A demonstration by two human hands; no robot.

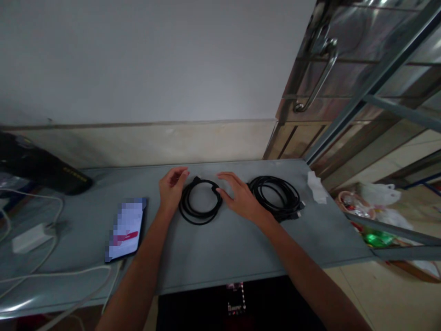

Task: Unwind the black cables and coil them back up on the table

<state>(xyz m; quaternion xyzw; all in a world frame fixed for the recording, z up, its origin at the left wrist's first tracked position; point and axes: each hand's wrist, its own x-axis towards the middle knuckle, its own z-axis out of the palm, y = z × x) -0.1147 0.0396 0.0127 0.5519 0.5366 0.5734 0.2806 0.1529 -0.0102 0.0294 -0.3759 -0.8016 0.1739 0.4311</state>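
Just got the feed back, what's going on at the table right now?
A person has both hands on a coiled black cable lying flat on the grey table. The left hand touches its left side and the right hand rests at its right edge. A second coiled black cable lies just right of that hand, untouched. A phone with its screen lit lies to the left, beside white cords.

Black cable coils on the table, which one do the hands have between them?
The smaller coil in the middle, flanked by the left hand and right hand. The larger coil lies untouched farther right.
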